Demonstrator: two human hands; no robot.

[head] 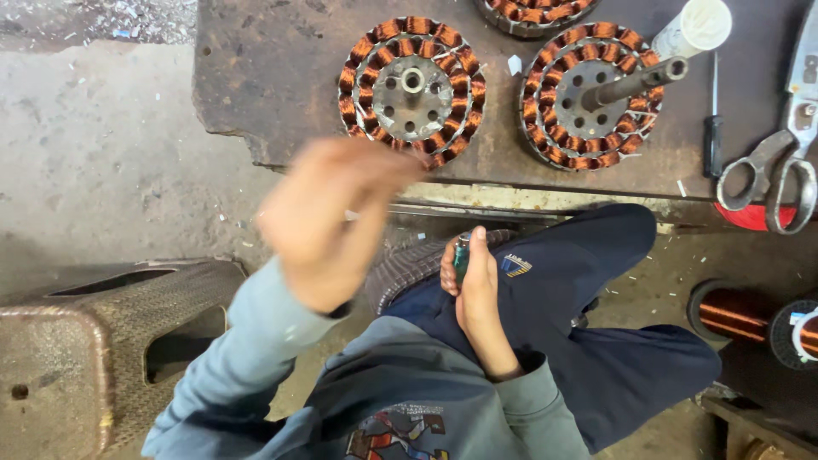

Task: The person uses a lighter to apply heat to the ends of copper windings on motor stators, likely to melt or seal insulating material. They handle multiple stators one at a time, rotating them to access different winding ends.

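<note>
Seen from my head camera: I sit at a low, worn workbench point(256, 102), where two copper-wound stators lie flat, coils up. The left stator point(411, 89) sits at the near edge, just beyond my reach; the right stator point(592, 95) has a steel shaft through it. Scissors point(780, 166) and a screwdriver point(714, 128) rest far right. My right hand point(473, 285) is clamped around a small green tube point(461, 255) over my knee. My left hand point(328, 221) is raised and blurred; whether its fingers are apart I cannot tell.
</note>
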